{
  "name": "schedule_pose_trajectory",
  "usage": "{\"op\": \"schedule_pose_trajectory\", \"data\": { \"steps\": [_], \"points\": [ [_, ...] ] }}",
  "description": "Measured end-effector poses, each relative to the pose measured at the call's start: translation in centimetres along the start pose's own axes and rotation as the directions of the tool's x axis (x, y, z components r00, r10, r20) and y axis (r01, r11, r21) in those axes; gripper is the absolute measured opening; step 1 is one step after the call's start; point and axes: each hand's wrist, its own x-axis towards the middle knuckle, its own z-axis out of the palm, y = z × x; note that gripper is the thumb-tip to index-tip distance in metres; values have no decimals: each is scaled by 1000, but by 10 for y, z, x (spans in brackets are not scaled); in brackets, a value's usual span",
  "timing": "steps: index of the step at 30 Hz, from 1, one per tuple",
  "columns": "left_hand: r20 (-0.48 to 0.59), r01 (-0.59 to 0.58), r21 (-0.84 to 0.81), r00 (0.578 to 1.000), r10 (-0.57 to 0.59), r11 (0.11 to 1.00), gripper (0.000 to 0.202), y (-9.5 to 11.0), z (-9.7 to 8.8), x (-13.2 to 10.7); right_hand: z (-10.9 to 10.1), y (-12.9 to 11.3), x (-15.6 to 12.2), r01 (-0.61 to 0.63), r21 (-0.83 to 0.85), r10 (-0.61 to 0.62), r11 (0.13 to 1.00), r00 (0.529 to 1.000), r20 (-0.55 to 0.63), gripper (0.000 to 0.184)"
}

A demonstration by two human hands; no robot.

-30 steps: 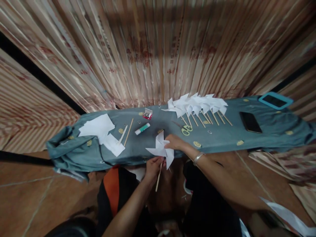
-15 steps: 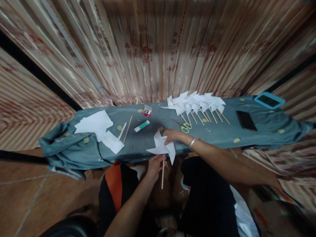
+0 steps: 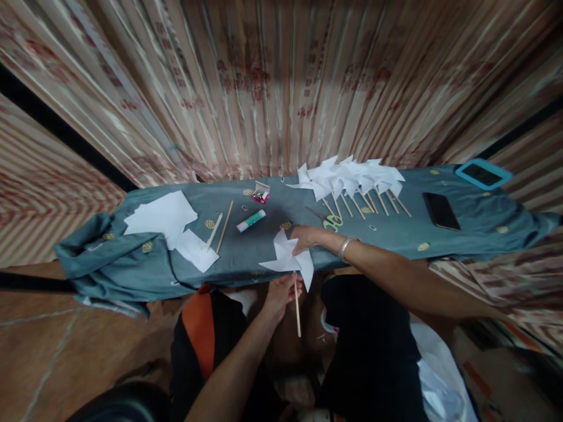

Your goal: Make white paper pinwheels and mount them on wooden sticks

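Observation:
A white paper pinwheel [image 3: 284, 253] is held over the front edge of the cloth-covered table [image 3: 246, 252]. My left hand [image 3: 281, 294] is closed around its thin wooden stick [image 3: 298, 310], just below the paper blades. The stick points down between my knees. From the right, my right hand [image 3: 304, 239], with a bracelet at the wrist, grips the blades near the centre; its fingertips are partly hidden by the paper. Behind that hand lie scissors with green handles [image 3: 333, 223].
Finished-looking white pinwheels [image 3: 347, 176] lie overlapped at the back right. A phone [image 3: 441, 211] and a blue-framed device [image 3: 484, 174] sit farther right. Leftward are a glue stick [image 3: 251, 221], a small red box [image 3: 260, 193], a wooden stick [image 3: 225, 227], a white pen-like stick [image 3: 214, 231] and white paper sheets [image 3: 165, 211].
The lower end of the pinwheel's stick has swung slightly to the right. Both hands keep their hold, and the whole view has shifted a little.

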Motion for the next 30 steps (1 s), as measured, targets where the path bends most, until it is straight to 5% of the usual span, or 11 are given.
{"op": "schedule_pose_trajectory", "data": {
  "steps": [19,30],
  "points": [
    [-40,-28,-5,999,28,1000,43,-5,0,7,-4,-5,5,-26,-56,32,998,994,102,30],
    [-30,-45,0,999,45,999,48,-3,-3,3,-5,-14,-6,-57,-182,70,982,995,66,36]
  ]
}}
